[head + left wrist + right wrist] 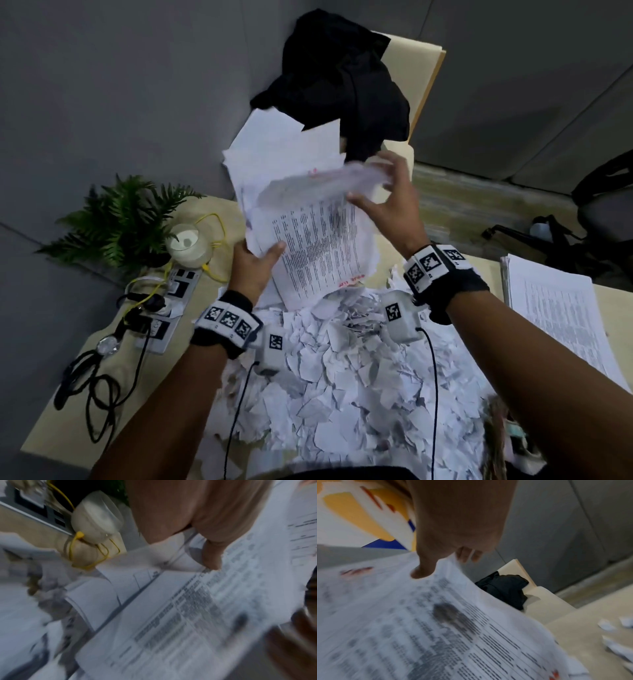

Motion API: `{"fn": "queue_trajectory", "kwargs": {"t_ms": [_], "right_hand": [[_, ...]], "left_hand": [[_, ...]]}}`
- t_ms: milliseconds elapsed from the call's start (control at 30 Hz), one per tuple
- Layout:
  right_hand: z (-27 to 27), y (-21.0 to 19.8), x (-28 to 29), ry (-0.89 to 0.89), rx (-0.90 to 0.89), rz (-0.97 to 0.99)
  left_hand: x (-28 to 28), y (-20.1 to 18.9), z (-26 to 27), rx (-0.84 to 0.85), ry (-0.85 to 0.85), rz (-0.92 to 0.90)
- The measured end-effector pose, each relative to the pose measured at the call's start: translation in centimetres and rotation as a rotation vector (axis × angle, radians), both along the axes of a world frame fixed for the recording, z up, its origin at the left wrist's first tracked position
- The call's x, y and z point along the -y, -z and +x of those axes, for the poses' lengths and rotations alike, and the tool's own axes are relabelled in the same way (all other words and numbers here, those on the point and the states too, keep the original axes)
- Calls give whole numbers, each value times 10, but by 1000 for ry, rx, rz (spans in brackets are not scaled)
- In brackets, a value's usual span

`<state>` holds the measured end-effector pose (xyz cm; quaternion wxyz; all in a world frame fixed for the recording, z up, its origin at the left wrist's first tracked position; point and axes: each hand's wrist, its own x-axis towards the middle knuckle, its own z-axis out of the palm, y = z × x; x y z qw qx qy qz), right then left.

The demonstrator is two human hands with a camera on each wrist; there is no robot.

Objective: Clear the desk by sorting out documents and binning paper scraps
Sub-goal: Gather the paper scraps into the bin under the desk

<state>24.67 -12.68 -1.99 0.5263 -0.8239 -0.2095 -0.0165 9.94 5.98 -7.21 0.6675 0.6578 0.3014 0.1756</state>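
Observation:
A stack of printed documents is held tilted above the desk. My left hand grips its lower left edge, and the thumb presses on the top page. My right hand pinches the far edge of a blurred top sheet that curls up off the stack. In the right wrist view the thumb lies on the printed page and the fingers reach past its edge. A heap of torn white paper scraps covers the desk under both wrists.
A second pile of printed sheets lies at the right. A black cloth hangs over a chair behind. At the left stand a fern, a white jar, a power strip, a watch and black cables.

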Motion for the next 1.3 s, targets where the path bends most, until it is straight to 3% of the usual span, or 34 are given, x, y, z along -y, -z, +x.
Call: {"fn": "queue_trajectory", "kwargs": {"t_ms": [100,200,267,367,467,633,767,833,967,1100,1233,1300], "right_hand": [[6,14,9,10,-339,44],[-5,15,5,-192,-525,49],[-17,15,0,-279,-536,55],[-29,31,-1,-276,-540,129],[-37,42,0,-233,-571,145],[-46,31,-12,-251,-553,240],[-49,28,-16,-183,-556,330],[-52,38,-14,-165,-623,306],[-65,74,-9,-220,-714,56],[-71,84,-12,-161,-578,87],[-67,74,-17,-84,-530,188],[-72,82,-19,-92,-559,84]], "left_hand": [[-22,-10,-3,49,22,-42],[-37,-14,-6,28,149,-74],[-41,-8,-12,-41,212,-88],[-43,2,-25,-93,220,-75],[-40,0,-36,-13,158,-84],[-27,-22,-23,-34,-37,-128],[-33,-33,-16,62,-40,-40],[-36,-16,-18,-3,-18,-80],[-34,36,-28,-327,118,-111],[-29,38,-24,-346,72,23],[-33,30,-17,-314,-24,25],[-31,40,-21,-343,20,9]]}}
